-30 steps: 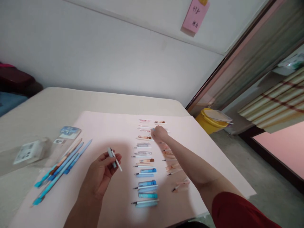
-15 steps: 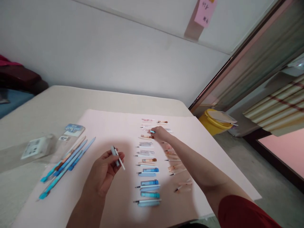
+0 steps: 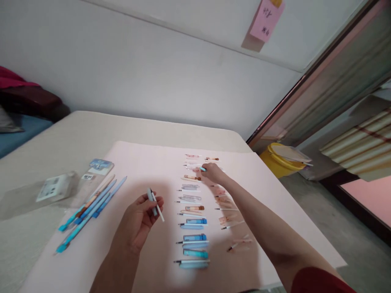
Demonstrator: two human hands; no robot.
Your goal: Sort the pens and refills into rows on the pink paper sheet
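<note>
My left hand (image 3: 139, 221) is closed over the left half of the pink sheet, pinching a pale blue-grey pen barrel (image 3: 150, 196) and a thin white pen refill (image 3: 161, 215) side by side. My right hand (image 3: 214, 174) reaches to the far part of the laid-out pen parts, its fingers closed on a small teal pen piece (image 3: 203, 169). Just below that hand lies a brown-and-cream pen part (image 3: 192, 178). Nearer me in the same column are blue pen parts (image 3: 195, 237) and a teal pen part (image 3: 195, 253), with refills beside them.
Whole blue and teal pens (image 3: 91, 213) lie in a bunch at left, beside clear plastic packaging (image 3: 56, 188). More pinkish pen parts (image 3: 226, 219) lie under and beside my right forearm. A yellow bin (image 3: 276, 162) stands on the floor beyond the table's right edge.
The whole view has shifted slightly, so everything appears a little further right. Both hands keep hold of the same pieces, in nearly the same places over the sheet.
</note>
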